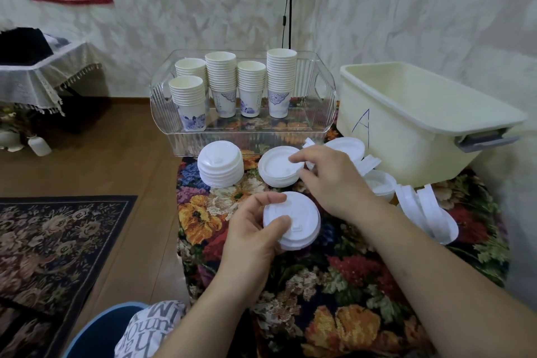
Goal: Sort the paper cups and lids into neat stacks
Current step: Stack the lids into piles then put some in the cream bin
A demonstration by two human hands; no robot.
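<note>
While both hands work over the flowered cloth, everything is placed here against the clear tray.

Left hand point(250, 229): nearest the viewer, well in front of the clear tray point(186, 136); thumb and fingers curl round the left edge of a short stack of white lids, so it is clamped on them.
Held lids point(293, 221): a few nested white lids, tops up, lifted a little above the cloth in front of the tray.
Right hand point(328, 177): between the held lids and the tray; thumb and forefinger pinch the right rim of the middle pile's top lid, the other fingers loosely bent.
Middle lid pile point(276, 168): low stack just in front of the tray's front wall, undersides up.
Left lid pile point(220, 163): taller, tidy stack, touching or almost touching the tray's front wall, left of the middle pile.
Loose lids point(427, 209): unsorted and tilted, scattered in front and to the right of the tray, partly behind the right hand.
Cup stacks point(220, 84): five upright columns of paper cups with blue print, standing inside the tray.
Cream bin point(406, 131): right of the tray, marked with a blue letter A.
Flowered cloth point(334, 285): lies under the tray, piles and bin.
</note>
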